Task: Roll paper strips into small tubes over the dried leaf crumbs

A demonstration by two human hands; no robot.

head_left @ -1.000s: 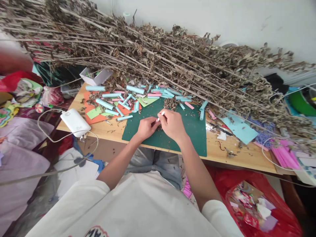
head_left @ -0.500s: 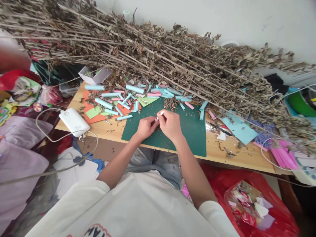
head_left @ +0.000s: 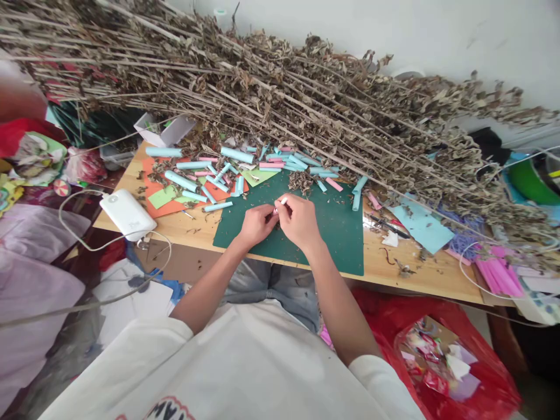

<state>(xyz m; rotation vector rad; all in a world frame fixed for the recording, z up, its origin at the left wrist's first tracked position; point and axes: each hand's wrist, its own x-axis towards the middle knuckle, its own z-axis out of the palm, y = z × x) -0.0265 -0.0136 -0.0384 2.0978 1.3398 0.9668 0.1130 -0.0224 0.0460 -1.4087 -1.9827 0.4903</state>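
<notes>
Over the green cutting mat (head_left: pixel 332 239), my two hands meet with fingertips almost touching. My right hand (head_left: pixel 300 219) is closed in a pinch round a slim white stick (head_left: pixel 284 200), whose end pokes out above the thumb. My left hand (head_left: pixel 257 224) pinches a small pink piece (head_left: pixel 275 211), perhaps a rolled paper tube, mostly hidden by the fingers. Just beyond them lies a heap of crumbled dried leaves (head_left: pixel 301 182). Blue paper tubes (head_left: pixel 237 154) and pink paper tubes (head_left: pixel 334 184) are scattered along the back of the mat and to the left.
Long dried stalks (head_left: pixel 262 99) span the back of the wooden table (head_left: pixel 380 262). A white power bank (head_left: pixel 128 214) with a cable sits at the left edge. Blue paper (head_left: pixel 422 224) and a black pen-like tool (head_left: pixel 389 226) lie right. A red bag (head_left: pixel 371 315) of scraps hangs below.
The whole view has shifted slightly. Both hands keep the same pinch over the mat, with little visible movement of the fingers.
</notes>
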